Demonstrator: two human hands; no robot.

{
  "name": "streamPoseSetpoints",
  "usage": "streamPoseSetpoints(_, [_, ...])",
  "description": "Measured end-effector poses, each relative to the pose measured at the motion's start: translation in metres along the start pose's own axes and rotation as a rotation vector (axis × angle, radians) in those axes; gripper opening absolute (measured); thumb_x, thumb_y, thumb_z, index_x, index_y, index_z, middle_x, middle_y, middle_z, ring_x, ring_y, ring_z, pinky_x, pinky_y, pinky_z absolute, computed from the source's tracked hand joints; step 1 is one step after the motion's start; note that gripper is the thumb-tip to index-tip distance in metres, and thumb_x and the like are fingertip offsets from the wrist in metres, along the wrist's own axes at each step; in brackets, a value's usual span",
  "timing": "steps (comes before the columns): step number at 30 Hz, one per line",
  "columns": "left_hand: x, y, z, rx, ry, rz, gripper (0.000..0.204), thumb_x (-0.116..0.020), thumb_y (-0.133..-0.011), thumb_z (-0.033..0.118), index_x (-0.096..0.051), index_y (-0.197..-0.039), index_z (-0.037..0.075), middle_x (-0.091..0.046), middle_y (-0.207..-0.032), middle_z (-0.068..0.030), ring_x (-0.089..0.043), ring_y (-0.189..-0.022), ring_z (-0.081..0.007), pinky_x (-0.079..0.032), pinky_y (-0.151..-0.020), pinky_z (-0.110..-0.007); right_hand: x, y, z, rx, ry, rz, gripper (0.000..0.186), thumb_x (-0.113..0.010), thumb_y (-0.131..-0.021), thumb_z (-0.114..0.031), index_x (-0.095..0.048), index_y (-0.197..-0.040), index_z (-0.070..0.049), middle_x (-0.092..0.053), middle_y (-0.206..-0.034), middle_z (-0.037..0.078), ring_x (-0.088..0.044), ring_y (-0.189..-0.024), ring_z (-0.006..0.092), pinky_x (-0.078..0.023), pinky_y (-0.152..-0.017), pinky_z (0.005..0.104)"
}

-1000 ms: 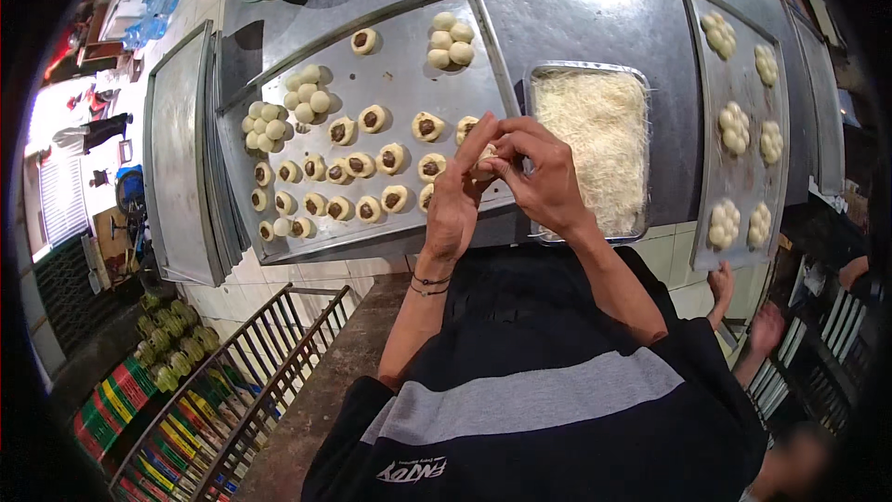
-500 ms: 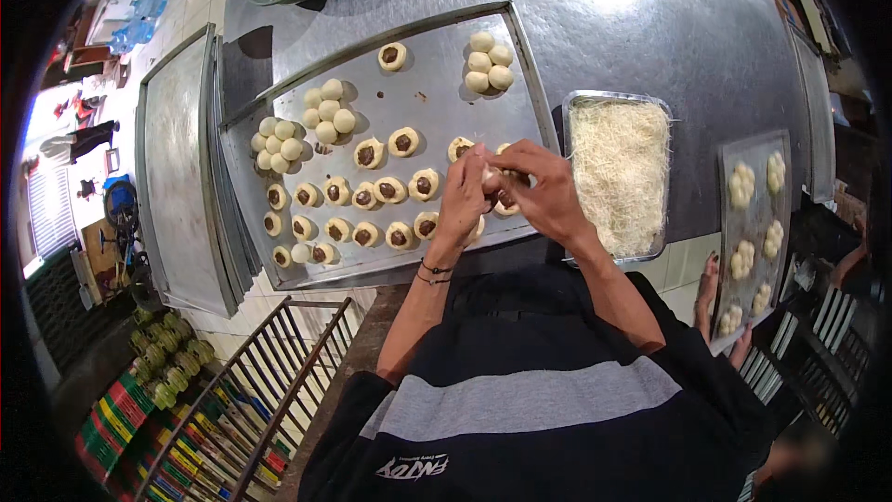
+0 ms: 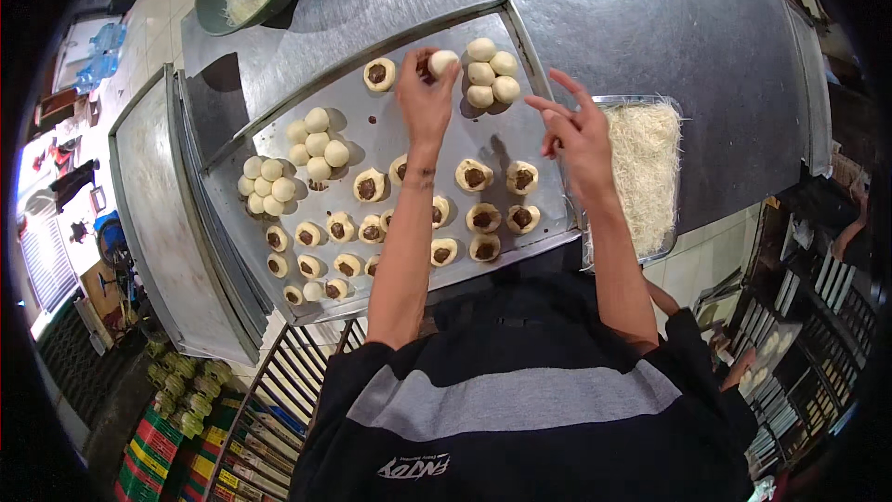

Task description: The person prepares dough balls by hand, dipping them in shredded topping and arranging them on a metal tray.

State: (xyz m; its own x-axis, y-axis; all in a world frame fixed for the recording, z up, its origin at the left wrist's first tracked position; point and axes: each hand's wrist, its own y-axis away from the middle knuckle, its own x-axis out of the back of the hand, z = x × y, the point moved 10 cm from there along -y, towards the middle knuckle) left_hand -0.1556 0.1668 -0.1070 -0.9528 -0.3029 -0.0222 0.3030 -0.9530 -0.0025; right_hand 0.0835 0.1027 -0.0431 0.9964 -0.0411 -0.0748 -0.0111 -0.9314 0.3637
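Note:
At the far middle of the metal tray (image 3: 358, 104), my left hand (image 3: 427, 104) is closed around a round white dough ball (image 3: 444, 62). Brown filling shows beside its fingers. My right hand (image 3: 581, 139) hovers open over the tray's right edge, fingers apart and partly bent, nothing seen in it. A cluster of dough balls (image 3: 505, 89) sits between the two hands. Left of my left hand lies a flattened dough round with brown filling (image 3: 379, 75). Several more filled rounds (image 3: 368, 187) stand in rows nearer me, some hidden behind my left forearm. Two dough-ball clusters (image 3: 317, 143) rest at the left.
A pan of pale shreds (image 3: 641, 172) stands right of the tray on the dark metal table (image 3: 725, 65). Far left is a green bowl (image 3: 206, 9) with a tool inside. Stacked trays (image 3: 172, 223) lean at the left, above a metal rack (image 3: 269, 400). Another person's hand (image 3: 741, 369) shows at lower right.
My hands were together over a piece of dough at the tray's right and are now apart. The left moved far and left to a dough ball. A tray at right was carried toward the rack.

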Motion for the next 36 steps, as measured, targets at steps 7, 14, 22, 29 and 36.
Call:
streamPoseSetpoints(7, [-0.043, 0.005, 0.010, -0.227, -0.445, -0.097, 0.025, -0.067, -0.099, 0.021, -0.075, -0.112, 0.002, -0.071, -0.102, -0.0200, -0.068, -0.095, -0.0361, -0.053, -0.089, -0.044, 0.062, 0.025, 0.018, -0.057, 0.025, 0.121, 0.033, -0.057, -0.100, -0.001, -0.064, -0.132, -0.001, -0.076, -0.113, 0.013, -0.065, -0.072, 0.0109, -0.052, -0.067, 0.0260])
streamPoseSetpoints(14, [0.034, 0.011, 0.023, -0.020, -0.574, -0.118, 0.025, -0.060, -0.101, 0.022, -0.068, -0.115, 0.002, -0.073, -0.098, -0.0180, -0.068, -0.083, -0.0384, -0.052, -0.085, -0.049, 0.109, 0.042, 0.001, 0.178, 1.049, 0.353, 0.041, -0.069, -0.088, -0.004, -0.067, -0.129, -0.007, -0.069, -0.126, 0.007, -0.063, -0.106, 0.0245, -0.050, -0.087, 0.0420])
streamPoseSetpoints(22, [0.101, 0.039, -0.021, 0.074, -1.044, -0.323, 0.025, -0.065, -0.094, 0.025, -0.075, -0.092, 0.003, -0.072, -0.093, -0.0214, -0.067, -0.089, -0.0420, -0.049, -0.081, -0.051, 0.118, 0.017, 0.044, 0.294, 1.289, 0.309, 0.028, -0.074, -0.083, -0.010, -0.076, -0.111, -0.010, -0.070, -0.105, 0.008, -0.057, -0.104, 0.0280, -0.036, -0.092, 0.0442])
streamPoseSetpoints(29, [0.115, 0.022, 0.005, 0.015, -0.428, -0.258, 0.020, -0.070, -0.097, 0.019, -0.071, -0.099, -0.001, -0.068, -0.091, -0.0105, -0.067, -0.089, -0.0238, -0.053, -0.082, -0.038, 0.122, 0.024, 0.011, 0.364, 0.717, 0.478, 0.022, -0.079, -0.086, -0.005, -0.077, -0.109, -0.003, -0.069, -0.083, 0.004, -0.061, -0.085, 0.0134, -0.051, -0.076, 0.0319])
streamPoseSetpoints(36, [-0.032, 0.078, -0.021, 0.590, 0.664, -0.471, 0.034, -0.054, -0.110, 0.029, -0.058, -0.129, 0.002, -0.067, -0.121, -0.0099, -0.067, -0.108, -0.0211, -0.055, -0.094, -0.035, 0.059, 0.017, 0.025, 0.129, -0.045, 0.141, 0.025, -0.074, -0.091, 0.002, -0.071, -0.116, 0.001, -0.070, -0.092, 0.002, -0.063, -0.081, 0.0070, -0.051, -0.075, 0.0226])
